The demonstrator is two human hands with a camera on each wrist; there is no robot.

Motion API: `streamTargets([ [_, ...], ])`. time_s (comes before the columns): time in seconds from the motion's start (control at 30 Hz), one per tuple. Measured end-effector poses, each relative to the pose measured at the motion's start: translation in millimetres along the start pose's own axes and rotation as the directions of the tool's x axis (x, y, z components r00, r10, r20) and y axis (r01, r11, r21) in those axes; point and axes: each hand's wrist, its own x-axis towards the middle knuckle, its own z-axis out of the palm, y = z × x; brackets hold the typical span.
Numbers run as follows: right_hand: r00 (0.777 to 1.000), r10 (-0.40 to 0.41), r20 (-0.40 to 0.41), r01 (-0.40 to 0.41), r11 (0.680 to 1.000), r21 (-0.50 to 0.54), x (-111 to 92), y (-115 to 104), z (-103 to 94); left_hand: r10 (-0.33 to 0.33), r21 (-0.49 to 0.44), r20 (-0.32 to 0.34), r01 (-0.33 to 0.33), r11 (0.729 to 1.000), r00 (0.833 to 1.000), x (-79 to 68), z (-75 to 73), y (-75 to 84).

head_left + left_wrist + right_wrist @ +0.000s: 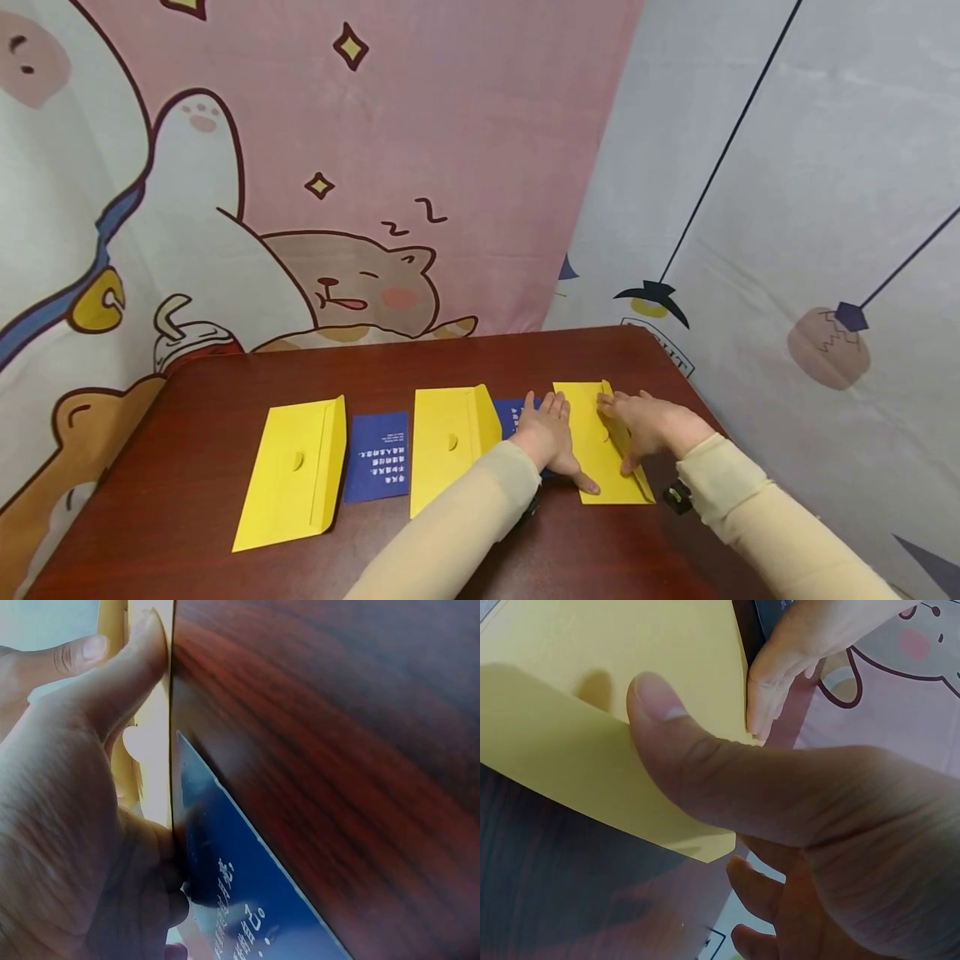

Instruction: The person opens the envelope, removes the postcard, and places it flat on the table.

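My left hand lies along the left side of the right-hand yellow envelope, fingers stretched away from me. Its thumb reaches over the envelope's near left part. On the opposite side is my right hand, its fingers extended at the far end of the raised flap. The right thumb overlaps the fold line in the right wrist view. Beside my left hand lies a blue card with white writing, partly hidden by that hand.
A middle yellow envelope and a left yellow envelope lie with flaps raised to the right. Between them is another blue printed card. All rest on a reddish-brown table, with a cartoon-printed cloth behind.
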Motion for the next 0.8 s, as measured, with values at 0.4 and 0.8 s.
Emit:
streamTargets([
  [0.4, 1.0, -0.001, 0.01, 0.001, 0.999, -0.032, -6.6, 3.2, -8.7, -0.001, 0.002, 0.0, 0.001, 1.0, 1.0, 2.2, 0.2, 0.1],
  [0.8, 1.0, 0.008, -0.009, -0.008, 0.999, -0.05, -11.5, 14.4, -8.8, -0.009, 0.022, 0.012, 0.008, 1.0, 1.0, 1.1, -1.5, 0.8],
])
